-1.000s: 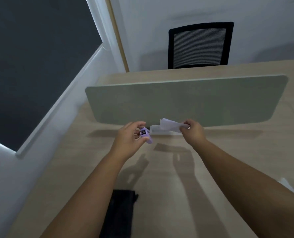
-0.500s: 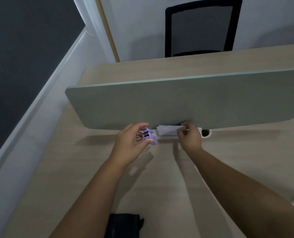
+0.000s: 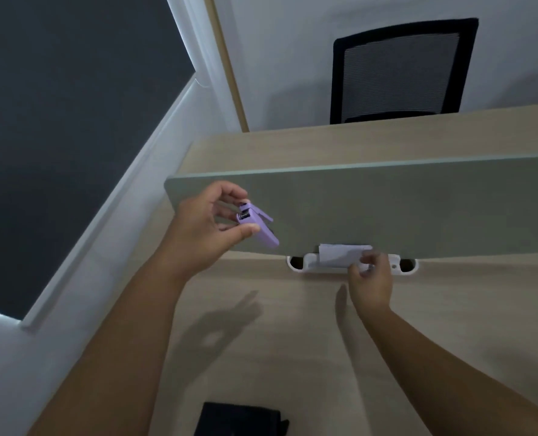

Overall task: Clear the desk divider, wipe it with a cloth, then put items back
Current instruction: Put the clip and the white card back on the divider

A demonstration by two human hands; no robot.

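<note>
Pale wood worktop [image 3: 293,357] carries the grey-green desk divider [image 3: 387,209], standing upright (a mesh chair [image 3: 400,70] sits behind). The left hand [image 3: 204,228] pinches a purple stapler [image 3: 258,228] before the panel; the right hand [image 3: 371,278] grips white paper [image 3: 340,254] at the divider's white bracket [image 3: 308,267].

Office workstation. Light wood-grain bench [image 3: 293,341] split by a grey-green desk divider [image 3: 387,209] held in a white clamp bracket [image 3: 299,264]. Black mesh-back office chair [image 3: 400,70] on the far side, plain white wall [image 3: 293,58], dark window [image 3: 57,121] with white frame at left.
</note>
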